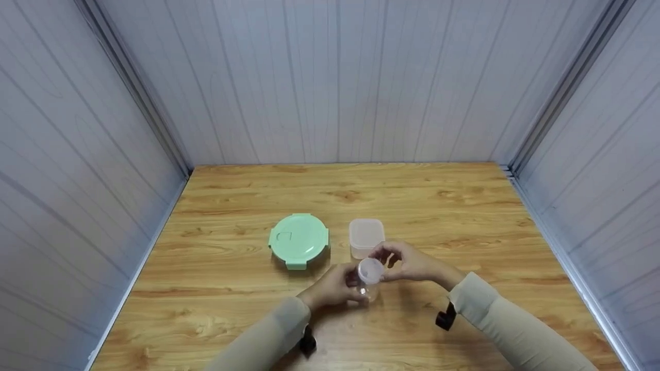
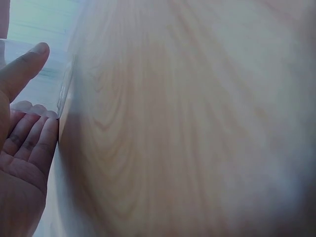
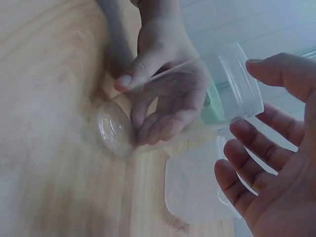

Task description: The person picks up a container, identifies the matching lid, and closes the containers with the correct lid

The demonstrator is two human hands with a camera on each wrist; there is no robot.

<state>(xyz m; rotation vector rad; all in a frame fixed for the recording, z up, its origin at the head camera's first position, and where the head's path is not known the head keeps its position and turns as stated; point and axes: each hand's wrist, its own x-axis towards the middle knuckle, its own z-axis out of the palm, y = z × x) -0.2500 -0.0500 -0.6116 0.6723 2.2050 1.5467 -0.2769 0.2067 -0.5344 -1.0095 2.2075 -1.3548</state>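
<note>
A clear plastic jar [image 3: 116, 129] with a translucent screw lid [image 1: 371, 270] stands on the wooden table. Around its lower body, my left hand [image 1: 334, 286] grips it, thumb on the near side and fingers behind, as the right wrist view shows. Up at the lid is my right hand [image 1: 416, 265], its thumb [image 3: 276, 71] on one side of the rim and its forefinger on the other. The remaining fingers of that hand are loosely bent, off the jar. In the left wrist view, only part of the jar [image 2: 37, 81] shows at the left edge.
Left of the jar lies a round container with a green clip lid [image 1: 299, 238]. Just behind the jar is a small square translucent box [image 1: 366, 234], close to my right fingers. Pale panel walls [image 1: 335, 82] border the table [image 1: 232, 309] at the back and sides.
</note>
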